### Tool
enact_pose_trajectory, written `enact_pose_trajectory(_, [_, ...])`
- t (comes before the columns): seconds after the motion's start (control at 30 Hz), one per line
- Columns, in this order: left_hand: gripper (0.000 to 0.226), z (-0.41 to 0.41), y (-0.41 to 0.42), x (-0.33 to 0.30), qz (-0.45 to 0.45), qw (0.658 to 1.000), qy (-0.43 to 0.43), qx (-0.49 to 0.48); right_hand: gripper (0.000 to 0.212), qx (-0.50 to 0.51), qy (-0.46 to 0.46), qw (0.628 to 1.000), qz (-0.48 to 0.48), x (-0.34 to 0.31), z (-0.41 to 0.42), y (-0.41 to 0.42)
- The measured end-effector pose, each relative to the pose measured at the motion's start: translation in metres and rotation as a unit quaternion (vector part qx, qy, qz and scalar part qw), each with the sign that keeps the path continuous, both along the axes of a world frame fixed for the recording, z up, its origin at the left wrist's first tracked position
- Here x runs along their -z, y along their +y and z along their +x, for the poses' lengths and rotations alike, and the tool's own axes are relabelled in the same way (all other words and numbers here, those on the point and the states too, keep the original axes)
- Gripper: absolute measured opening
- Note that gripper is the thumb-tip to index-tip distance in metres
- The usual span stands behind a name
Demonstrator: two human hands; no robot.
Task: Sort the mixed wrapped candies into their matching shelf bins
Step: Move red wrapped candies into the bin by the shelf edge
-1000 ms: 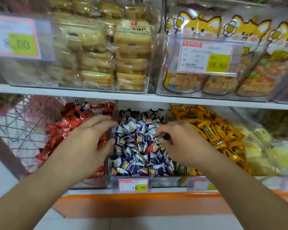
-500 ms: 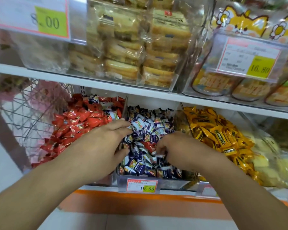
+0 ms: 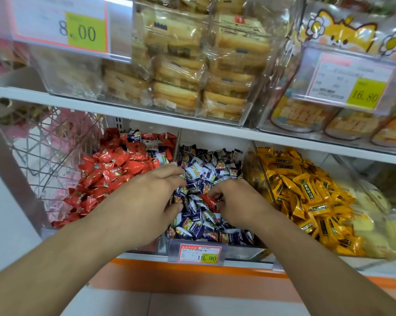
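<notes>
Middle bin: left hand spread on blue candies; right hand pinches red candy. Yellow candies at 3 o'clock, red pile at 9.

The middle bin is heaped with blue-and-white wrapped candies; one red candy lies among them, while a few blue ones sit in the red candy bin at left

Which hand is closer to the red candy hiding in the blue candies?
Right. The right hand has its fingertips on the red candy. The left hand is across the pile, left of it, not touching.
</notes>
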State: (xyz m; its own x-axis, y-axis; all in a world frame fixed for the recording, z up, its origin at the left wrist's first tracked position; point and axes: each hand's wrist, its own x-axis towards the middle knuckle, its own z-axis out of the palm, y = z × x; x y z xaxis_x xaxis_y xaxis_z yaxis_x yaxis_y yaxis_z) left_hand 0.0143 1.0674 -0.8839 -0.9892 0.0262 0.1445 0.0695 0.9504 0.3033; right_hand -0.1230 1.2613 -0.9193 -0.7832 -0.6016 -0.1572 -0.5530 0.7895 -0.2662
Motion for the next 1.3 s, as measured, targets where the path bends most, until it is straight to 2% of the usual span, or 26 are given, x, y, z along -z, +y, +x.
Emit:
enact_pose_trajectory(0.1, [0.049, 0.000, 0.000, 0.000, 0.004, 1.000, -0.002, 0.002, 0.047, 0.008, -0.010, 1.000, 0.002, 0.003, -0.001, -0.001])
enact_pose_trajectory(0.3, [0.049, 0.001, 0.000, -0.001, 0.005, 1.000, -0.005, 0.004, 0.019, 0.028, 0.010, 1.000, -0.005, 0.004, -0.001, -0.001])
enact_pose_trajectory(0.43, [0.048, 0.002, 0.000, -0.003, 0.010, 1.000, -0.010, 0.005, 0.024, 0.031, 0.032, 0.999, -0.001, 0.000, -0.002, 0.000])
enact_pose_trajectory(0.57, [0.048, 0.002, 0.000, -0.003, 0.024, 1.000, 0.000, 0.006, 0.018, 0.061, 0.037, 0.992, -0.106, -0.014, 0.000, 0.003])
enact_pose_trajectory(0.63, [0.046, 0.002, -0.001, -0.004, 0.042, 0.999, 0.009, 0.000, 0.015, 0.078, 0.006, 0.981, -0.176, -0.024, 0.005, 0.003])
enact_pose_trajectory(0.7, [0.043, 0.003, 0.000, -0.007, 0.068, 0.997, 0.033, -0.009, 0.012, 0.089, -0.067, 0.957, -0.268, -0.036, 0.014, 0.003])
enact_pose_trajectory(0.8, [0.040, 0.003, 0.004, -0.016, 0.140, 0.986, 0.077, -0.042, 0.006, 0.096, -0.190, 0.891, -0.402, -0.055, 0.032, -0.002])
enact_pose_trajectory(0.93, [0.021, 0.004, 0.008, -0.029, 0.329, 0.939, 0.086, -0.044, 0.007, 0.062, -0.253, 0.834, -0.486, -0.065, 0.051, -0.012])
enact_pose_trajectory(1.0, [0.009, 0.006, 0.003, -0.032, 0.341, 0.933, 0.096, -0.062, 0.009, 0.064, -0.269, 0.818, -0.505, -0.067, 0.052, -0.013])
enact_pose_trajectory(1.07, [0.010, 0.007, -0.009, -0.032, 0.309, 0.936, 0.123, -0.116, 0.009, 0.081, -0.238, 0.836, -0.487, -0.064, 0.046, -0.010])
enact_pose_trajectory(1.17, [0.021, 0.011, -0.025, -0.030, 0.154, 0.961, 0.135, -0.186, 0.022, 0.094, -0.108, 0.924, -0.354, -0.046, 0.030, -0.002])
enact_pose_trajectory(1.23, [0.034, 0.011, -0.026, -0.027, 0.082, 0.975, 0.120, -0.167, 0.029, 0.069, -0.056, 0.963, -0.253, -0.032, 0.023, 0.000])
enact_pose_trajectory(1.3, [0.035, 0.011, -0.019, -0.025, 0.078, 0.987, 0.092, -0.109, 0.030, 0.044, -0.045, 0.984, -0.169, -0.019, 0.020, -0.003])
